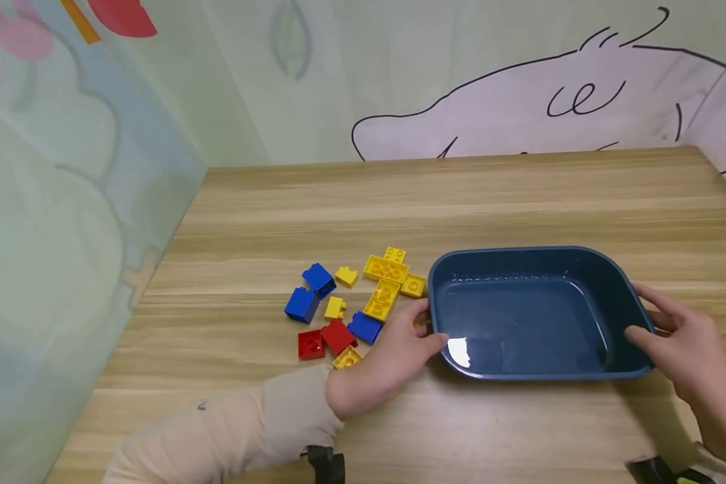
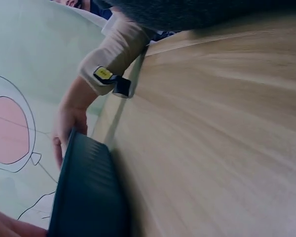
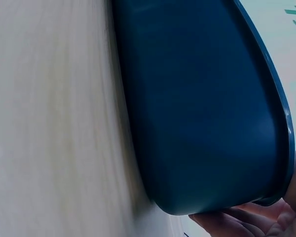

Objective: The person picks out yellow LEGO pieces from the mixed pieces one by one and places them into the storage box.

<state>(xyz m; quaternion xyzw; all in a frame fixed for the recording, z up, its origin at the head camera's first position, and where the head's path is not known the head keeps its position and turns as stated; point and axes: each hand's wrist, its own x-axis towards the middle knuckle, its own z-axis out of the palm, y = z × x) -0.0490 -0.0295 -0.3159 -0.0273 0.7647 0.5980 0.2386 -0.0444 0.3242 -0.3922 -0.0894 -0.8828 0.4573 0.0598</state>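
The left sleeve [image 1: 206, 433] is beige, loose and softly wrinkled, ending in a left cuff [image 1: 299, 403] that is a wide, smoother, slightly greyer band. Up the arm from that cuff sits a small dark mark [image 1: 202, 405], too small to read. A black wrist piece [image 1: 329, 465] juts out just below the cuff. The bare left hand [image 1: 387, 359] emerges from it. Well to the cuff's right, the right sleeve [image 2: 119, 47] is beige too; its wrist wears a boxy black module [image 2: 122, 88] and a bright yellow label [image 2: 103, 73] with tiny dark print.
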